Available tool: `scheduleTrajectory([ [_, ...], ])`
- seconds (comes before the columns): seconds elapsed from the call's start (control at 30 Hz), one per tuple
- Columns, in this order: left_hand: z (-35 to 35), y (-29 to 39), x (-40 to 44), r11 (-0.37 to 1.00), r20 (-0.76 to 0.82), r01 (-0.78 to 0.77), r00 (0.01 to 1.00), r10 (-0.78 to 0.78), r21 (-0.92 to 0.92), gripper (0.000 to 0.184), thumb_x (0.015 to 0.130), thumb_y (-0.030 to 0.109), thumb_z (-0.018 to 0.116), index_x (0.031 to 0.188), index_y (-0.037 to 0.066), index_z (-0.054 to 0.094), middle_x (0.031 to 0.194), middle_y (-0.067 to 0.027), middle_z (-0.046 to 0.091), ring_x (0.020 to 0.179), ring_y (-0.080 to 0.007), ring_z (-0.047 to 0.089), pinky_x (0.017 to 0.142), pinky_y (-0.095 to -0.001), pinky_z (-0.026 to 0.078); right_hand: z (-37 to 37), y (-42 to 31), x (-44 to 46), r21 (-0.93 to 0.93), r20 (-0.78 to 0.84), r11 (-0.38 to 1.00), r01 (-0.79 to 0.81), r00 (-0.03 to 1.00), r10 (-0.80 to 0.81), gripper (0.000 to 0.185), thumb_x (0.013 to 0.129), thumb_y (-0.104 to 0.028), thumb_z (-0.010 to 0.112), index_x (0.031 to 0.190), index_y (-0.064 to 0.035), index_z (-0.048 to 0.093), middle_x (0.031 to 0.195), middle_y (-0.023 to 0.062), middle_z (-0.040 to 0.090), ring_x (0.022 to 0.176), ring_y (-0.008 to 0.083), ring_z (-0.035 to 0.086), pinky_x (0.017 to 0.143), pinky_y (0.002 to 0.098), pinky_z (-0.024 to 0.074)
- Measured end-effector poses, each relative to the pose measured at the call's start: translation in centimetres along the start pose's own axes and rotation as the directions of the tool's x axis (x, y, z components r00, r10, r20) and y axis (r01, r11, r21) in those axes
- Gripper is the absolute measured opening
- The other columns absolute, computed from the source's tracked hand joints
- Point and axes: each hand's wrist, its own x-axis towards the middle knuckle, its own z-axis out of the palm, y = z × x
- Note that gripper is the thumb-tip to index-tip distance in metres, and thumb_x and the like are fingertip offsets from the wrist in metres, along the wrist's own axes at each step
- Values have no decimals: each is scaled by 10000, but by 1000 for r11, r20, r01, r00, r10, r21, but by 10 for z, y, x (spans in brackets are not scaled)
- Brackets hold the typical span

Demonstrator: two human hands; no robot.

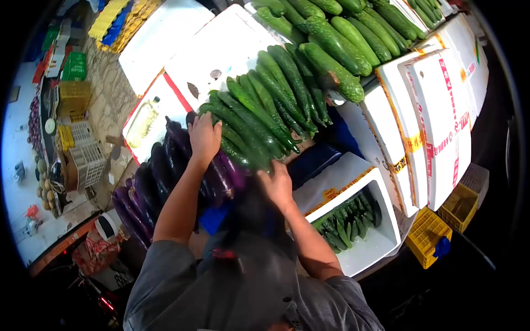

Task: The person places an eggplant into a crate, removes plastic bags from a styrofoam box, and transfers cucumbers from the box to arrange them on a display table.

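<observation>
Dark green cucumbers point(251, 118) lie side by side in a slanted row in front of me. At the far end of the row's left edge, my left hand point(205, 139) has its fingers curled over a cucumber point(234, 149). My right hand point(277, 185) is closed at the near end of the same edge, its fingertips against the cucumber ends; the contact is partly blurred. Glossy purple eggplants point(163, 168) are piled just left of my left hand, some of them under my forearm.
Lighter green gourds point(345, 41) are heaped at the back right. A white foam box point(381, 251) of small cucumbers stands right of my right arm. Foam boxes point(436, 127) are stacked farther right, near a yellow crate point(428, 237). White foam lids point(193, 52) lie behind the cucumbers.
</observation>
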Motion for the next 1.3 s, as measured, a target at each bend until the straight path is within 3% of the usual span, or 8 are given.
scheduleTrajectory([
  [0.53, 23, -7, 14, 997, -75, -77, 994, 75, -22, 535, 979, 366, 600, 1398, 46, 506, 1431, -191, 540, 1360, -353, 474, 1139, -548, 307, -9, 12, -12, 40, 59, 999, -33, 998, 30, 592, 866, -338, 773, 1287, 36, 587, 1253, 296, 599, 1128, 433, 612, 944, 463, 499],
  [0.67, -3, 37, 54, 972, -41, -165, 986, 161, -166, 495, 971, 372, 616, 1293, -4, 592, 1305, -238, 608, 1267, -422, 536, 1094, -533, 356, -4, 72, -6, 564, 0, 746, -353, 904, 428, 392, 918, -243, 693, 1168, 54, 636, 1083, 219, 708, 1000, 296, 692, 885, 372, 530],
  [0.8, 29, 71, 92, 908, -143, -403, 911, 386, -119, 517, 976, 407, 611, 1249, -32, 618, 1274, -263, 622, 1248, -451, 549, 1074, -544, 381, 1, 84, 19, 483, -38, 831, -275, 942, 334, 222, 971, -45, 568, 1163, 62, 534, 977, 108, 649, 872, 155, 661, 789, 276, 550],
  [1.03, 41, 112, 79, 858, -9, -510, 859, 511, 51, 823, 923, 555, 623, 1432, -64, 436, 1350, -228, 599, 1268, -385, 556, 1151, -616, 261, -26, 26, 44, 421, -27, 821, -386, 899, 437, 304, 958, -138, 612, 1186, 61, 592, 948, 154, 707, 818, 195, 691, 716, 347, 565],
  [1.1, 49, 97, 74, 858, 22, -512, 859, 512, 44, 792, 906, 584, 630, 1405, -19, 502, 1308, -180, 635, 1232, -377, 579, 1148, -616, 271, -25, 18, 42, 220, -228, 940, -260, 924, 308, 285, 904, -129, 625, 1164, -15, 658, 1035, 195, 713, 940, 349, 692, 831, 424, 546],
  [1.13, 8, 133, 61, 895, 165, -390, 918, 361, 215, 773, 901, 574, 641, 1405, 1, 515, 1336, -172, 620, 1258, -371, 560, 1171, -614, 238, -24, 27, 44, -166, -106, 983, -82, 992, 65, 315, 862, -113, 637, 1160, -18, 670, 1117, 198, 676, 1068, 367, 626, 929, 426, 507],
  [1.2, 55, 91, 79, 851, 175, -517, 850, 498, 92, 669, 913, 484, 655, 1389, 25, 554, 1434, -167, 556, 1351, -340, 493, 1194, -628, 180, -5, 55, 47, 280, -212, 942, -184, 945, 248, 363, 827, -84, 632, 1178, -8, 678, 1175, 197, 655, 1151, 375, 595, 1014, 422, 481],
  [1.3, 75, 81, 92, 835, 173, -542, 834, 523, 89, 565, 932, 288, 657, 1368, -52, 539, 1453, -218, 518, 1343, -346, 489, 1213, -583, 173, -7, 68, 60, 359, -138, 923, -140, 970, 201, 438, 825, 36, 604, 1258, -21, 628, 1155, 210, 653, 1173, 357, 613, 1001, 412, 492],
])
